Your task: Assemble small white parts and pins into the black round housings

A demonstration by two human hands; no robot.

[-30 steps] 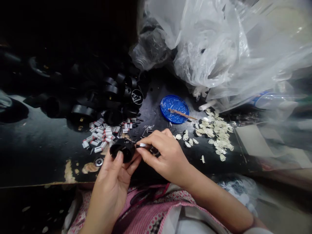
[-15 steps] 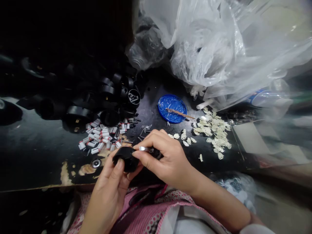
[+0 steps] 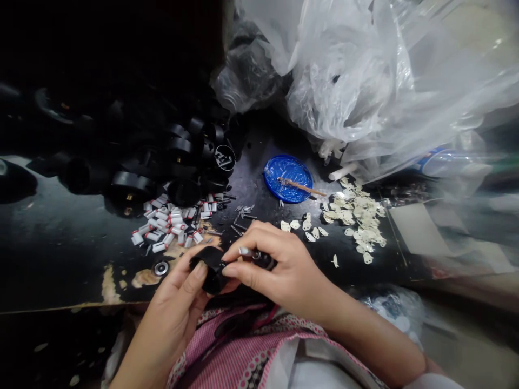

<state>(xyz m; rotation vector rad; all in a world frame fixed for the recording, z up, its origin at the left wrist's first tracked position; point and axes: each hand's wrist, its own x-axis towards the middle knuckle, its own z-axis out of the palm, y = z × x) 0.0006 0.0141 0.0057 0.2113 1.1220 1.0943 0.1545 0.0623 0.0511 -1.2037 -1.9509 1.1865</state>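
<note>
My left hand (image 3: 184, 292) grips a hollow black round plastic housing (image 3: 211, 265), thumb at its opening and fingers beneath. Against the housing's right side, the thumb and forefinger of my right hand (image 3: 275, 265) are pinched together; any small part between them is too small to name. Across that same hand lies a black-handled tool with a flat metal tip (image 3: 245, 251), its kind unclear. Just left of the housing, a small round metal-and-black ring (image 3: 161, 268) rests on the table. White cylinders with red ends (image 3: 166, 221) are heaped beyond it, among dark springs (image 3: 238, 227).
A blue lid (image 3: 270, 186) with clear grease and a brown stick (image 3: 302, 187) stands mid-table. Pale flat metal plates (image 3: 352, 210) lie scattered on the right. Black round housings (image 3: 132, 183) pile up at left. Clear plastic bags (image 3: 340, 81) bulge over the back right.
The housing is tilted differently in my left hand. My right hand has moved slightly right and down, and more of the tool's black handle shows.
</note>
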